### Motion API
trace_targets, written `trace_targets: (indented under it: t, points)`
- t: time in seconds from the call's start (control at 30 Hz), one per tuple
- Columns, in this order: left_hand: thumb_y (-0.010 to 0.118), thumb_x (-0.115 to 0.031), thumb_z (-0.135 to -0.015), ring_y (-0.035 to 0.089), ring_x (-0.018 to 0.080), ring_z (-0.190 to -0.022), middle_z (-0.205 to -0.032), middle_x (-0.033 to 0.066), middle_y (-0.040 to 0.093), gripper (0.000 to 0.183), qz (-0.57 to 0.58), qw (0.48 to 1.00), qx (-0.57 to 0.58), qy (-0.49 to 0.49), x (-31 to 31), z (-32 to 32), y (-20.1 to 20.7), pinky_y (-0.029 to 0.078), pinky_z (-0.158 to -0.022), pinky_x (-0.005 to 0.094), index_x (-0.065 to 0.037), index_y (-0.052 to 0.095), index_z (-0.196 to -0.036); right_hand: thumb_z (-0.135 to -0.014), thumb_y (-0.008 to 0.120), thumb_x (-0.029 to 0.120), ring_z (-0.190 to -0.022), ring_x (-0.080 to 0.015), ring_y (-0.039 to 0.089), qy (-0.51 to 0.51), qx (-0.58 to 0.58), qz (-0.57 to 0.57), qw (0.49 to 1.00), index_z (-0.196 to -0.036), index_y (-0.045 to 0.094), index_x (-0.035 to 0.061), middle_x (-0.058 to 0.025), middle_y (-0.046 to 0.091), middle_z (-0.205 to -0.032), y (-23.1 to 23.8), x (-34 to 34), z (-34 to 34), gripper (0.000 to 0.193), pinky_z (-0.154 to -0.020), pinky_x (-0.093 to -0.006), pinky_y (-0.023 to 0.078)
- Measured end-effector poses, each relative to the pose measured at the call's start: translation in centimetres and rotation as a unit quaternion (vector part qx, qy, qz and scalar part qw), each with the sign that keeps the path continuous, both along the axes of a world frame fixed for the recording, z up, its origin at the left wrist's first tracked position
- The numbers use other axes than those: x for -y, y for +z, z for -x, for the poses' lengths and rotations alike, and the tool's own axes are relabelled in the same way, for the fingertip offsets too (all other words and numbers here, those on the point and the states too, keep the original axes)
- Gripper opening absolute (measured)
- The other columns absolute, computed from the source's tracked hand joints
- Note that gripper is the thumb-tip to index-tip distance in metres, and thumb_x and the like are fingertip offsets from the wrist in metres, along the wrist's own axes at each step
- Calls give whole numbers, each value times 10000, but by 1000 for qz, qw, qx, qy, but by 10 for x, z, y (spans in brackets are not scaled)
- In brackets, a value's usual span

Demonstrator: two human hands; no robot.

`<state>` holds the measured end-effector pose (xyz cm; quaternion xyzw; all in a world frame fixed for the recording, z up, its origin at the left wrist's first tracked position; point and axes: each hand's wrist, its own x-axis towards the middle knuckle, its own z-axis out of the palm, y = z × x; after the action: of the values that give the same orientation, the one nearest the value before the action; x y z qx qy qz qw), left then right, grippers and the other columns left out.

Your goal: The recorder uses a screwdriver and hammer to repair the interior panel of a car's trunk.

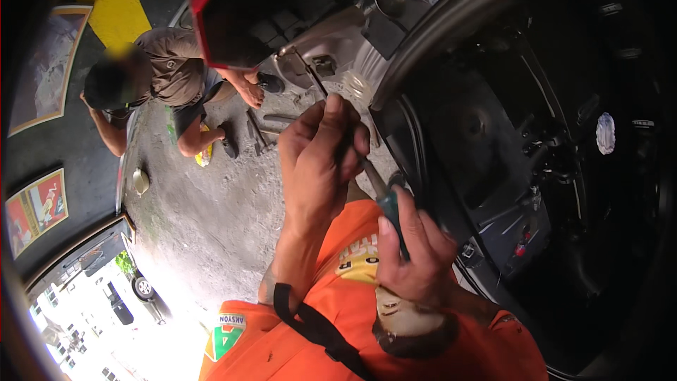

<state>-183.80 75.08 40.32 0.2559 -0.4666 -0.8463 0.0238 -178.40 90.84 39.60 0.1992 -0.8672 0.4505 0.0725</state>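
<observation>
My left hand is raised near the middle, its fingers closed on a thin dark metal rod. The rod sticks out beyond the thumb and ends in a small crosswise tip. Lower and to the right, my right hand grips a screwdriver by its teal handle, held between thumb and fingers. The screwdriver's shaft slants up and meets the underside of my left fist. Inside the fist the contact is hidden, so whether rod and shaft are one piece I cannot tell.
A person crouches at the upper left on the concrete floor, near several loose tools. A red-edged dark panel hangs above. The dark vehicle interior and its door frame stand close on my right.
</observation>
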Motion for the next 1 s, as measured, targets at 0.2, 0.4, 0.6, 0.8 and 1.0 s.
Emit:
trace_targets:
  t: [0.2,0.4,0.6,0.8,1.0]
  points:
    - [562,-301,-1025,393,49,-426,-690,67,599,312,12,1000,16,17,6,6,0,317,-398,194,-6,592,-929,-978,582,197,-566,-46,468,20,596,424,681,-1086,646,-38,21,530,-676,20,-15,15,267,-479,-226,340]
    - [562,-301,-1025,387,43,-426,-684,46,575,311,24,999,14,34,6,8,-5,317,-394,192,-20,600,-898,-835,699,100,-562,-223,614,23,-92,-83,992,-1230,629,-33,-96,602,-716,-9,-11,5,423,-495,-324,494]
    - [511,-296,-1046,335,33,-413,-694,35,550,303,19,999,31,-13,4,4,4,312,-396,191,-21,568,-933,-841,684,73,-574,-257,632,19,-57,-68,996,-1205,616,-95,-124,621,-724,1,-2,-4,406,-526,-337,516]
    - [529,-337,-1040,388,40,-440,-700,44,595,354,12,1000,13,5,3,-2,8,325,-413,199,0,590,-952,-992,548,183,-610,-50,456,0,580,406,706,-895,602,-29,26,508,-656,33,-6,6,239,-568,-237,382]
    - [525,-329,-1042,388,36,-448,-701,31,582,334,45,999,9,12,-4,-6,-2,312,-410,190,-19,583,-934,-928,630,144,-568,-153,556,-5,213,145,966,-1137,662,-6,-22,523,-665,4,0,-2,259,-526,-289,455]
